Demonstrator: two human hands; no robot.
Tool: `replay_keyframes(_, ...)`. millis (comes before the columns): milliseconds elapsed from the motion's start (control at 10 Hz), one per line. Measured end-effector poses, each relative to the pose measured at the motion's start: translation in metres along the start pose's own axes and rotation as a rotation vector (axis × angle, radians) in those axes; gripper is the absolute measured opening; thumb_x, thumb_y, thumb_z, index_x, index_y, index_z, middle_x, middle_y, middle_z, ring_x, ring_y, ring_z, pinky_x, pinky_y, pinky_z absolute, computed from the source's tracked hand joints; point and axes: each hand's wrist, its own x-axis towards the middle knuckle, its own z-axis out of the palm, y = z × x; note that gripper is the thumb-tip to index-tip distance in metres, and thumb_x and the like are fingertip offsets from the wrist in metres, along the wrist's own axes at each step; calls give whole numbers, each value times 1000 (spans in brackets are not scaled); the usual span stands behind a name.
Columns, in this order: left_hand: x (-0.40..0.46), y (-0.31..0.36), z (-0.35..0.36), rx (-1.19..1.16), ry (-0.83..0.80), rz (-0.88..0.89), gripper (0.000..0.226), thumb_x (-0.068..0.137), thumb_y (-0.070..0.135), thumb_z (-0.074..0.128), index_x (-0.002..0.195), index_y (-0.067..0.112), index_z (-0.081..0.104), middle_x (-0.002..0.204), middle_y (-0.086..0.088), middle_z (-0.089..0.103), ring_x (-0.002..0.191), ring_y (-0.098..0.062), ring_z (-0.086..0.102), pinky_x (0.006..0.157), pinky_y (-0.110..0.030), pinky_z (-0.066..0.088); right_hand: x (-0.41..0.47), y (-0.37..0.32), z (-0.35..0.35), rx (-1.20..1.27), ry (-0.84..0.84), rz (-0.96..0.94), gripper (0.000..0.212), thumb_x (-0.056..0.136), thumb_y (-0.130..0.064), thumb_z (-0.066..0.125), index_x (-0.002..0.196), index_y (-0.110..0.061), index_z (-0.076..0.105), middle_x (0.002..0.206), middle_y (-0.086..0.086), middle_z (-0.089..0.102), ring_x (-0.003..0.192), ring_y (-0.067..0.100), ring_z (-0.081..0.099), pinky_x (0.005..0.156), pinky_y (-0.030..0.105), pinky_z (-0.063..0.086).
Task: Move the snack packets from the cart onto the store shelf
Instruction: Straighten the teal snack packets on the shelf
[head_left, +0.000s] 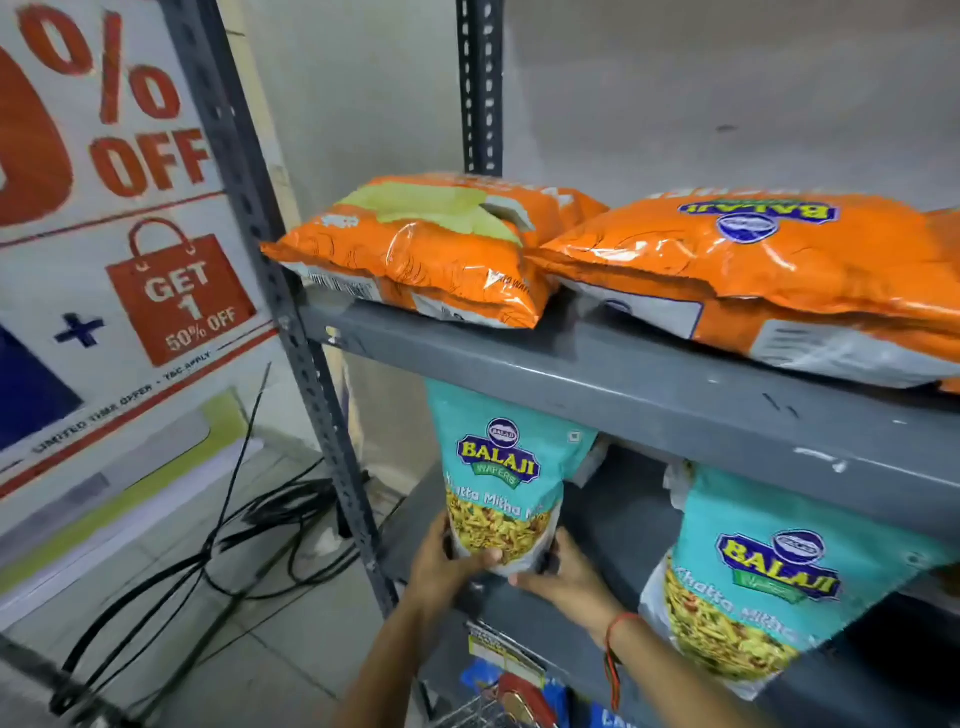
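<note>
A teal Balaji snack packet (500, 470) stands upright at the left end of the lower shelf (613, 525). My left hand (445, 564) grips its bottom left corner and my right hand (558, 574) grips its bottom right. A second teal packet (769, 582) leans on the same shelf to the right. Two orange packets (415, 249) (769, 270) lie flat on the upper shelf (649, 384). A bit of the wire cart (480, 709) with more packets shows at the bottom edge.
A grey slotted upright (291, 322) frames the shelf's left side. A discount poster (109, 249) leans left of it. Black cables (244, 535) lie on the tiled floor below the poster.
</note>
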Motion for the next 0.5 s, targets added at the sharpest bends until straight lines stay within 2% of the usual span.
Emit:
replay_keyframes(100, 4, -15, -5, -47, 14, -36, 70, 60, 2, 85, 119, 22, 54, 103, 7, 75, 92, -7, 72, 67, -17, 56, 4, 4, 4, 34, 39, 2, 62, 52, -38, 84, 106, -39, 54, 114, -9, 69, 107, 11, 64, 95, 44, 54)
replay_keyframes(200, 2, -18, -8, -29, 10, -49, 72, 61, 9, 86, 124, 20, 53, 111, 3, 73, 99, -11, 70, 73, -21, 58, 1, 4, 7, 37, 41, 9, 62, 53, -40, 84, 107, -41, 53, 113, -11, 69, 107, 8, 64, 95, 43, 54)
replay_keyframes(300, -2, -18, -7, -52, 4, -56, 84, 59, 11, 87, 132, 14, 47, 124, -8, 67, 113, -25, 65, 94, -43, 55, -9, -7, 7, 43, 36, 24, 63, 53, -39, 83, 108, -42, 51, 115, -10, 67, 110, 11, 63, 96, 42, 54)
replay_keyframes(400, -12, -20, -3, -60, 44, -7, 80, 59, 7, 87, 128, 24, 51, 126, -8, 65, 117, -27, 62, 98, -46, 53, -28, -17, 5, 64, 60, 22, 90, 53, -36, 84, 131, -36, 38, 132, -4, 56, 123, 17, 53, 102, 44, 49)
replay_keyframes(500, -34, -17, 5, -14, 88, 139, 71, 64, 12, 84, 113, 54, 55, 112, 22, 70, 105, 3, 64, 79, -15, 56, -59, -22, 4, 12, 179, 32, 108, 57, -40, 82, 145, -30, 21, 144, 2, 40, 132, 21, 41, 108, 48, 41)
